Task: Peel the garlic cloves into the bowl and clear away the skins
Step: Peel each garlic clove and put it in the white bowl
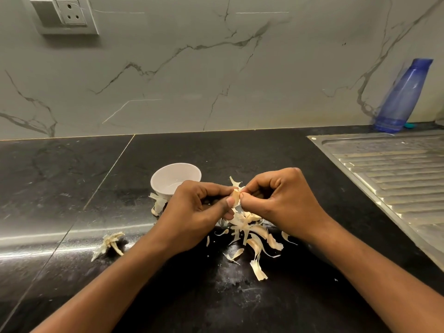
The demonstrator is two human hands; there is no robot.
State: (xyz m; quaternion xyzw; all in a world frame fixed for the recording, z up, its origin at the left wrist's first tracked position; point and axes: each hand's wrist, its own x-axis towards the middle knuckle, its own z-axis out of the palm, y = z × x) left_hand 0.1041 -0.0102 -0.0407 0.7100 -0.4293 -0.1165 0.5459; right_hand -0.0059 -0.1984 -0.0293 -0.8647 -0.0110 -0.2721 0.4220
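Two hands meet over the tabletop [72,188], and one garlic clove [236,197] is pinched between them. The left hand [199,205] holds it with thumb and fingers curled tight. The right hand [283,203] pinches it from the other side. The clove stands nearly upright in the grip, just above the pile of skins [252,234]. The bowl [156,181] sits behind and to the left, so the left hand looks nearer for the drop.
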